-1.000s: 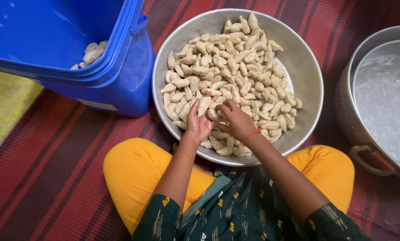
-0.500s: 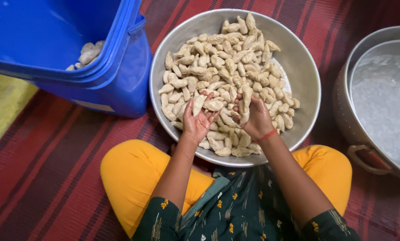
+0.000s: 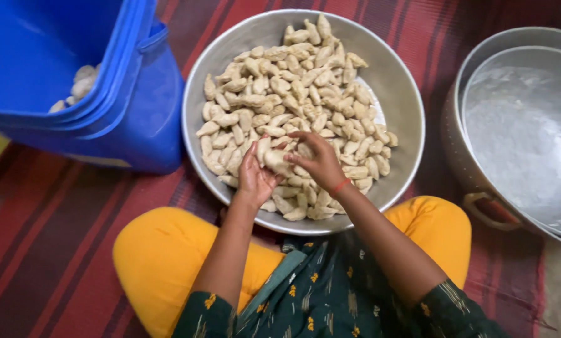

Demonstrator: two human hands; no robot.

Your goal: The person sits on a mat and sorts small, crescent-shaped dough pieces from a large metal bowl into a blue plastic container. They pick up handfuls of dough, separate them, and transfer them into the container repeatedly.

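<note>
1. My left hand [image 3: 255, 175] lies palm up and half open at the near edge of the heap, cradling one pale dough piece [image 3: 274, 161].
2. My right hand [image 3: 318, 159] curves over that same piece, fingers bent, touching it from the right.
3. The heap fills the round steel basin [image 3: 405, 119] before my knees.
4. Half a second ago my hands were apart; now they meet over the piece.

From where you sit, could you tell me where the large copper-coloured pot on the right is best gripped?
Grip the large copper-coloured pot by its loop handle, coming from the near side. The handle juts from the wall towards the knee, and a metal lid covers the top.
</note>
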